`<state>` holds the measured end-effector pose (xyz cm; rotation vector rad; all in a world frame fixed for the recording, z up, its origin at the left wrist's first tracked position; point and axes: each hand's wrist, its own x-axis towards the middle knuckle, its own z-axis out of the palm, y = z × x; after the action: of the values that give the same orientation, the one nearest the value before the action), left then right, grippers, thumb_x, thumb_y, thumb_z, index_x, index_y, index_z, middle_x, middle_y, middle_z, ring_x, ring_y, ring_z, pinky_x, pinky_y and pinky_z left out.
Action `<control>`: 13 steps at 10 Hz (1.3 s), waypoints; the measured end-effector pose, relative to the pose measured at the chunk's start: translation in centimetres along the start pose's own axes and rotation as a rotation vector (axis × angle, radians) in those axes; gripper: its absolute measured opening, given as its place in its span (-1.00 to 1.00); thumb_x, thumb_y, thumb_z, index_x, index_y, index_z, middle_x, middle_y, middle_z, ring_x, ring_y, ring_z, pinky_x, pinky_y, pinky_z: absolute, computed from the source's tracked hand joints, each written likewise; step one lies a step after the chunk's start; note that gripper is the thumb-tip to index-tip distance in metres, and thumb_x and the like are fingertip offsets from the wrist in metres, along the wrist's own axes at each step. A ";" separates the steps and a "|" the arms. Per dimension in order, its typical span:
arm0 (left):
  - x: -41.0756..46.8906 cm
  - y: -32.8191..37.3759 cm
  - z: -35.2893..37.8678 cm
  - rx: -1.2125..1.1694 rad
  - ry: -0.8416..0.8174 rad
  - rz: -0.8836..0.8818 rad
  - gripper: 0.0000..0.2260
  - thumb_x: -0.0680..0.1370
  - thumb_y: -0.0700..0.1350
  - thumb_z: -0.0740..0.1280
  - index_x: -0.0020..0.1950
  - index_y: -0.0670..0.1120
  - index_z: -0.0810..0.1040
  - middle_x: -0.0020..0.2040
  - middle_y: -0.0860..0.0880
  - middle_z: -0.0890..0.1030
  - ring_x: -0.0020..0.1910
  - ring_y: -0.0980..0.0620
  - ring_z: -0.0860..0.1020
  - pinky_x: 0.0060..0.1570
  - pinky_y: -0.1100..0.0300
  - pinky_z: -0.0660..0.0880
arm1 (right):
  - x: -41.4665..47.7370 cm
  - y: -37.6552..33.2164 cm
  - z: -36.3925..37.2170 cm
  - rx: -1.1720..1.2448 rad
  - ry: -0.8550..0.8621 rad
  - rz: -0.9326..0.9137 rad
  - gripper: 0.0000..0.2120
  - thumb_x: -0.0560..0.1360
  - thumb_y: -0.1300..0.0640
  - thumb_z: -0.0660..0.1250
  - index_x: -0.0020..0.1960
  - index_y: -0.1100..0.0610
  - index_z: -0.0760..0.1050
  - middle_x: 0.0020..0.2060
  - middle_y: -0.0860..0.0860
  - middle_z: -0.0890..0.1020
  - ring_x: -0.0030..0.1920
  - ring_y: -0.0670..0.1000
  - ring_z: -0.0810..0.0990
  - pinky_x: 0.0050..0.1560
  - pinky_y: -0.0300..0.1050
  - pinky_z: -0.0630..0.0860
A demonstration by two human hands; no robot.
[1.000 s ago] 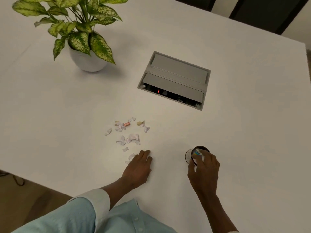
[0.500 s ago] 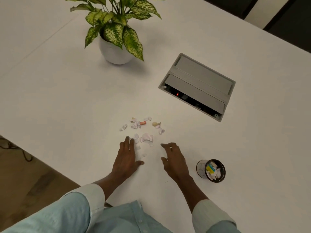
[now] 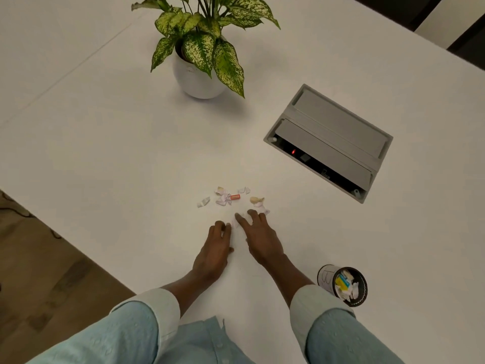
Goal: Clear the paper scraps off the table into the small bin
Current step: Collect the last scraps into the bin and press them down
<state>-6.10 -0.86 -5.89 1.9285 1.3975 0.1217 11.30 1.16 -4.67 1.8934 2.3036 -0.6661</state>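
Several small paper scraps [image 3: 225,199] lie scattered on the white table [image 3: 105,153], among them an orange piece [image 3: 235,197] and a tan one [image 3: 256,199]. My left hand [image 3: 215,250] lies flat on the table just below them, fingers straight. My right hand [image 3: 258,236] lies flat beside it, fingertips touching the nearest scraps. A few scraps show in the gap between the two hands. The small bin [image 3: 343,285], a little black-rimmed cup holding white, yellow and blue scraps, stands to the right of my right forearm.
A potted plant [image 3: 199,74] in a white pot stands at the back. A grey cable box [image 3: 330,137] with a red light is set into the table at the right. The table's near-left edge drops to a wooden floor [image 3: 39,271].
My right hand left the bin and moved left to the scraps. My left hand slid up beside it, so both hands now close in on the nearest pieces.
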 end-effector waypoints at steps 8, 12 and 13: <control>-1.1 4.2 0.8 -0.062 0.008 0.057 -0.85 0.56 -0.35 0.30 -0.08 -0.11 0.53 -0.08 0.01 0.49 -0.24 -0.01 0.52 -0.27 -0.05 0.58 | -12.8 0.9 1.5 0.587 0.353 0.695 -0.87 0.46 0.23 0.48 -0.13 0.00 0.68 -0.13 -0.14 0.57 -0.25 -0.23 0.57 -0.22 -0.44 0.43; 0.0 20.4 5.8 -0.368 -0.044 0.339 -0.92 0.55 -0.23 0.36 -0.10 -0.06 0.55 -0.11 0.03 0.51 -0.28 0.03 0.57 -0.39 0.00 0.61 | -22.4 6.5 -4.4 0.631 0.845 1.098 -0.90 0.40 0.22 0.55 -0.12 0.07 0.70 -0.17 -0.03 0.66 -0.21 0.00 0.65 -0.13 -0.20 0.45; 0.2 22.5 7.6 -0.308 -0.099 0.351 -0.92 0.53 -0.23 0.34 -0.04 -0.08 0.58 -0.07 -0.01 0.55 -0.21 0.00 0.56 -0.19 0.02 0.57 | -23.2 7.8 -4.7 0.678 0.852 1.118 -0.86 0.40 0.25 0.49 -0.07 0.07 0.69 -0.13 -0.04 0.67 -0.16 0.00 0.66 -0.08 -0.15 0.50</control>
<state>15.23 -7.50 2.21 1.8708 0.9057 0.3792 25.01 -17.13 5.18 3.7309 0.7050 -0.5104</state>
